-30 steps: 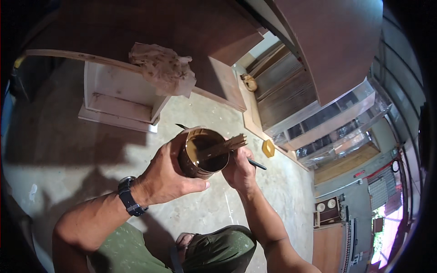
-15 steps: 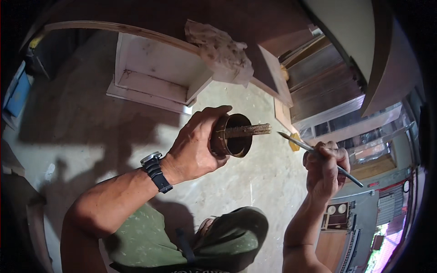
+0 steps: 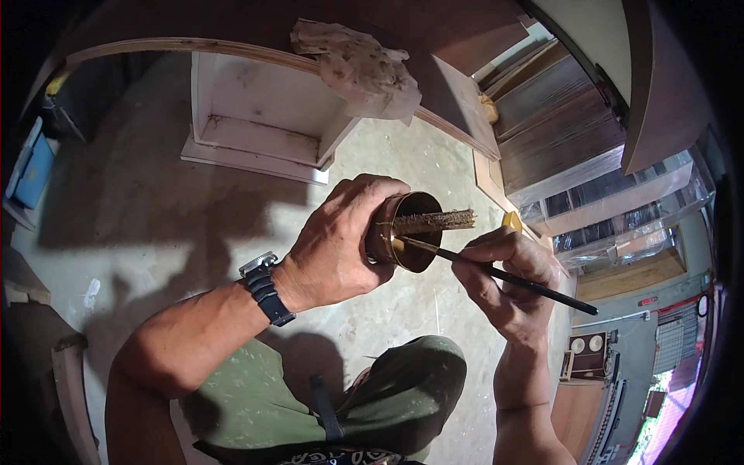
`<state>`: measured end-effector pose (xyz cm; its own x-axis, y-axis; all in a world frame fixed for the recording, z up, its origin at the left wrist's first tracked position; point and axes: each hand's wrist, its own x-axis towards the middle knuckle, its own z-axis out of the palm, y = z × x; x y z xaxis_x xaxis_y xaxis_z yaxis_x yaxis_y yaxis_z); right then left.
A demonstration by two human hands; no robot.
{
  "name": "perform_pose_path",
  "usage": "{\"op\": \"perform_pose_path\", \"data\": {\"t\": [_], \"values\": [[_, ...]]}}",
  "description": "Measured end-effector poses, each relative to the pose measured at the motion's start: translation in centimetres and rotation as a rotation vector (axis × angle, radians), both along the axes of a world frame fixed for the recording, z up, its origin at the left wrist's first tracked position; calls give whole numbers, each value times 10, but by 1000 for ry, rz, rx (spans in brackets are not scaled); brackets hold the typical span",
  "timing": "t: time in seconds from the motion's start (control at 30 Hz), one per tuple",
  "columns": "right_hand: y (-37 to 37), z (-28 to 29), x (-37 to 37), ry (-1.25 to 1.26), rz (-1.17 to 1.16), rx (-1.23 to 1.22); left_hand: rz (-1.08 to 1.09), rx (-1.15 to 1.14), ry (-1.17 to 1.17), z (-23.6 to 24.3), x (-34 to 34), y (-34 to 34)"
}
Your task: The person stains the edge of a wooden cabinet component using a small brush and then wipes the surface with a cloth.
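Open floor (image 3: 395, 314) lies beneath the can (image 3: 380, 245), brush (image 3: 521, 281) crossing its rim (image 3: 418, 271).

Broad shadows (image 3: 139, 221) (black fisheye rim)

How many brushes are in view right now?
1: a thin brush in the right hand, its tip in the mouth of the can that the left hand holds. Others may be hidden in the dark edges.
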<state>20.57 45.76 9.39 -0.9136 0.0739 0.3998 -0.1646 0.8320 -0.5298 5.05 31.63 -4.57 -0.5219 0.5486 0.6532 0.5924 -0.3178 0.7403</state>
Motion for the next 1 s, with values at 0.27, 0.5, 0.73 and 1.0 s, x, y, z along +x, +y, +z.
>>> {"op": "perform_pose_path", "data": {"t": [0.27,0.5,0.73,1.0], "values": [[8,-1,2,-60,31,63,2,2,41,-2,3,6],[5,-1,2,-65,6,54,12,-2,46,-1,4,6],[-4,6,12,13,-63,107,34,18,42,0,7,2],[0,39,24,292,35,338,73,14,-118,-11,4,7]]}}
